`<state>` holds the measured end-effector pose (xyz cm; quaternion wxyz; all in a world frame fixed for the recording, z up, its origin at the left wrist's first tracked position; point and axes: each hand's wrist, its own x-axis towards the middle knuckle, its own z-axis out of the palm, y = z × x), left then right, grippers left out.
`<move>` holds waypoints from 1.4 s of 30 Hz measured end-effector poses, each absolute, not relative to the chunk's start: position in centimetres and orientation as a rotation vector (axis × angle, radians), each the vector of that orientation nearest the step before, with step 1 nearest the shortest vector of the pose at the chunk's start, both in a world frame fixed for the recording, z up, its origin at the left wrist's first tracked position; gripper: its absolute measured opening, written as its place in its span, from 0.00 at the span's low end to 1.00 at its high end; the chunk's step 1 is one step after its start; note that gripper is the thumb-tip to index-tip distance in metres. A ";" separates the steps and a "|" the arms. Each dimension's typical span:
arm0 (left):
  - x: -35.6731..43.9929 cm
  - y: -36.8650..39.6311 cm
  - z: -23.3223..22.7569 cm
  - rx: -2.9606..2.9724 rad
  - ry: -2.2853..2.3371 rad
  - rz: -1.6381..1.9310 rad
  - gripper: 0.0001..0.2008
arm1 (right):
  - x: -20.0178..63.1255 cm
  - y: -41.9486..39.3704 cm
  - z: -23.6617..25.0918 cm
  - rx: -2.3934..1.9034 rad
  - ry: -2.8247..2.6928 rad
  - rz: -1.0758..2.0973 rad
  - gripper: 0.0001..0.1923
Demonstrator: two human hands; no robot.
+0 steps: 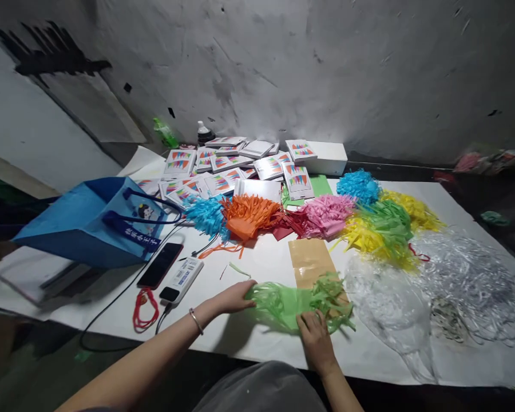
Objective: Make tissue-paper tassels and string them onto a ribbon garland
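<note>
A green tissue paper tassel (289, 300) lies across the near part of the table, plain in the middle and cut into strips at both ends. My left hand (238, 296) is closed at its left end, where the strips partly hide the fingertips. My right hand (315, 337) holds its lower edge near the middle, fingers bent together over the paper and the thumb hidden. Partly beneath the right-hand strips lies a brown sheet (311, 260). Beyond it sit fringed bundles in orange (251, 214), pink (328, 214), blue (206, 214), yellow (364, 237) and green (390, 220).
Several printed packets (223, 183) are piled at the back near a white box (328, 157). A blue bag (86, 223), phone (161, 265) and white power bank (182, 279) with cables occupy the left. Clear plastic (390, 303) and silvery strips (476, 280) spread over the right.
</note>
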<state>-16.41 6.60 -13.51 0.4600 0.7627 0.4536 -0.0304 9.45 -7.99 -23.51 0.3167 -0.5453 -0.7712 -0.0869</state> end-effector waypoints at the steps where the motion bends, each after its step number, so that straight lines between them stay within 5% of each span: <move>1: -16.7 5.9 -14.3 1.976 1.134 -0.025 0.21 | 8.5 -8.0 -24.5 -1.453 -2.023 -0.198 0.15; 5: -14.7 1.8 -17.8 2.507 0.836 0.153 0.25 | 7.6 -8.6 -26.1 -1.491 -2.033 -0.077 0.13; 14: -12.2 -0.9 -23.0 2.468 0.847 0.274 0.04 | 8.8 -9.3 -25.7 -1.463 -2.085 0.107 0.10; 42: -12.4 0.0 -22.1 2.204 0.952 0.282 0.07 | 9.3 -7.5 -23.6 -1.488 -2.067 0.392 0.08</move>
